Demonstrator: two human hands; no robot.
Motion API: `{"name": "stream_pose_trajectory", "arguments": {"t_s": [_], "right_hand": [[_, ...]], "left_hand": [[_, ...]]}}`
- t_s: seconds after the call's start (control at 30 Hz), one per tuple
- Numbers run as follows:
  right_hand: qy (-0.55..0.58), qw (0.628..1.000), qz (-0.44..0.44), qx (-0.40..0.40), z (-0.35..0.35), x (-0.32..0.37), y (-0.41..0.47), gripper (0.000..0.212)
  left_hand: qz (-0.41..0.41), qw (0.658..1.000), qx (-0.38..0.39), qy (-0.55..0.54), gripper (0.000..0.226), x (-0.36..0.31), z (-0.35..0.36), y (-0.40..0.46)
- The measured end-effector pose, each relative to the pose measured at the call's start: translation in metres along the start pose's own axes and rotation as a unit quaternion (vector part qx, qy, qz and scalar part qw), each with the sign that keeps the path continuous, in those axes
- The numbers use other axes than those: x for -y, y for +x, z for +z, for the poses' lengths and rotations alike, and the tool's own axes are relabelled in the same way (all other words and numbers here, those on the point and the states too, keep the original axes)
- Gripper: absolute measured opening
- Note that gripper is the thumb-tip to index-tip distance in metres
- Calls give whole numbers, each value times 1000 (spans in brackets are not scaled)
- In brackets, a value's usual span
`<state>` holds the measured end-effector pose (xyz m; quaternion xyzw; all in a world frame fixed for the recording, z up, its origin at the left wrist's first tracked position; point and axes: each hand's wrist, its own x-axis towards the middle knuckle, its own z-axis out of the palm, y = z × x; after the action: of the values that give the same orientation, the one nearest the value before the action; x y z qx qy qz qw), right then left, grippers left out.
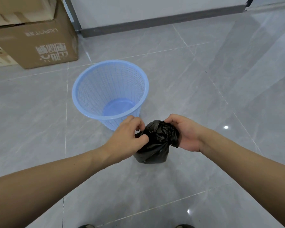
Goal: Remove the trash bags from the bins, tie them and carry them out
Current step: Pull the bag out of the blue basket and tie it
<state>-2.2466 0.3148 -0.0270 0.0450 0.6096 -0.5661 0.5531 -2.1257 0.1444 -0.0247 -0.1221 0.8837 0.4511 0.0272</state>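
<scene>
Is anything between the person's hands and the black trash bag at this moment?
Nothing visible. The left hand and right hand both grip the gathered top of the black trash bag directly. The blue mesh bin stands behind it, empty.

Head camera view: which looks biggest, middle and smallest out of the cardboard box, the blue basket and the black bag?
1. Cardboard box, though cut off by the frame edge.
2. Blue basket.
3. Black bag, smallest despite being nearest; both hands hide part of it.
</scene>
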Motion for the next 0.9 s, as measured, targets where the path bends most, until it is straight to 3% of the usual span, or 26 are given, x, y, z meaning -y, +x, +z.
{"name": "stream_pose_trajectory", "arguments": {"t_s": [0.1, 0.2, 0.3, 0.4, 0.6, 0.7, 0.9], "right_hand": [[-8, 1000, -11, -20, 3, -1, 0, 23], [-8, 1000, -17, -25, 5, -1, 0, 23], [-2, 1000, -23, -8, 7, 0, -2, 27], [-12, 999, -36, -20, 8, 0, 0, 24], [-124, 975, -150, -108, -1, -6, 3, 20], [-180, 949, -226, -124, -8, -12, 4, 18], [-257, 931, -241, -98, -12, -21, 8, 19]], "left_hand": [[18, 997, -76, 0, 23, -6, 4, -4], [19, 999, -46, 19, 27, -7, 10, -6], [-32, 999, 4, 0, 26, -6, 19, -3], [-65, 994, -51, -78, 12, -9, 22, 2], [-232, 916, -83, -316, 16, -18, 11, 5], [-261, 900, -90, -338, 13, -20, 6, 5], [-286, 901, -83, -314, 17, -24, 6, 8]]}}
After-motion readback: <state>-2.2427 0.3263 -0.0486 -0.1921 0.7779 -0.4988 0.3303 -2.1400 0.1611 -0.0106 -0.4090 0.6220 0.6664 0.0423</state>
